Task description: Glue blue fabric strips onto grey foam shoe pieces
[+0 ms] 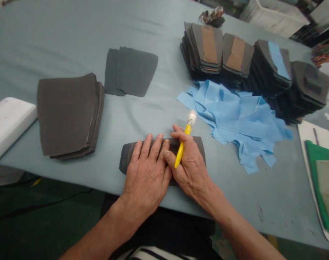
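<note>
Dark fabric pieces (pixel 199 146) lie near the table's front edge, beneath both hands. My left hand (pixel 148 169) rests flat on them, its fingers slightly apart and pointing away from me. Beside it, my right hand (pixel 187 162) has its fingers curled round a yellow pen-like tool (pixel 180 153) with a whitish, wrapped end pointing up and away. The right thumb touches the left hand near its index finger. What lies under the palms is hidden.
Left are a brown stack (pixel 66 113), two loose dark pieces (pixel 137 70) and a white object (pixel 11 122). Blue strips (pixel 234 115) lie at right before banded stacks (pixel 210 43). A board with green material (pixel 320 155) sits far right; a white crate (pixel 275 16) stands behind.
</note>
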`<state>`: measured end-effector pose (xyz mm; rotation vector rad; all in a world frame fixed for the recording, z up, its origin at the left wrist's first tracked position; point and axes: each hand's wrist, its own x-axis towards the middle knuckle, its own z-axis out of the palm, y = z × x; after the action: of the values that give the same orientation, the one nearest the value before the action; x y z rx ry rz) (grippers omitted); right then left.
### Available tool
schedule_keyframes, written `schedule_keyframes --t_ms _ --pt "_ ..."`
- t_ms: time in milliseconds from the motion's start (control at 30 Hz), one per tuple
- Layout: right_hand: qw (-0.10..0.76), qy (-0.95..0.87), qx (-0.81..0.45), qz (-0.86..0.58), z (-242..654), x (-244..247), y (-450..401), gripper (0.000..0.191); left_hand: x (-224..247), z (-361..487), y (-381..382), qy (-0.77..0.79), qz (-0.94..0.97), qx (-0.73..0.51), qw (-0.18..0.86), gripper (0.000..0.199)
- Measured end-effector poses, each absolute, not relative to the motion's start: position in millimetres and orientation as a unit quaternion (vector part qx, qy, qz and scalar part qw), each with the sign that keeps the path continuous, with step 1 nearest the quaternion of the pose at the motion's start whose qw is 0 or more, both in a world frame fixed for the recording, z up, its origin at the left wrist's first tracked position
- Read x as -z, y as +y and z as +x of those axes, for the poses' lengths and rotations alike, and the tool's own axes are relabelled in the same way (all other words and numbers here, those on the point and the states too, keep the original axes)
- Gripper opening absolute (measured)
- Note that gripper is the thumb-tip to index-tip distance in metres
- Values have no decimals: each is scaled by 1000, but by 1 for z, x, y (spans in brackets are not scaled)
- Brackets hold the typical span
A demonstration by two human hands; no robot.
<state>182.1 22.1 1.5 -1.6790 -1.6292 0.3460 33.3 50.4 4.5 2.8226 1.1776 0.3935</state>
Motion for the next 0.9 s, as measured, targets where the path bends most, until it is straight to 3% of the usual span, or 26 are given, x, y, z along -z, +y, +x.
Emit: schedule_keyframes --t_ms 400,600,900 --pt "306 -662 -62 -681 206 7 7 35 -9 35 50 395 910 -110 63 55" --pt "325 -651 -73 -682 206 8 7 31 -11 33 51 387 915 -104 48 57" --pt "351 -652 -68 -669 206 12 7 43 -17 44 44 365 927 -72 44 59"
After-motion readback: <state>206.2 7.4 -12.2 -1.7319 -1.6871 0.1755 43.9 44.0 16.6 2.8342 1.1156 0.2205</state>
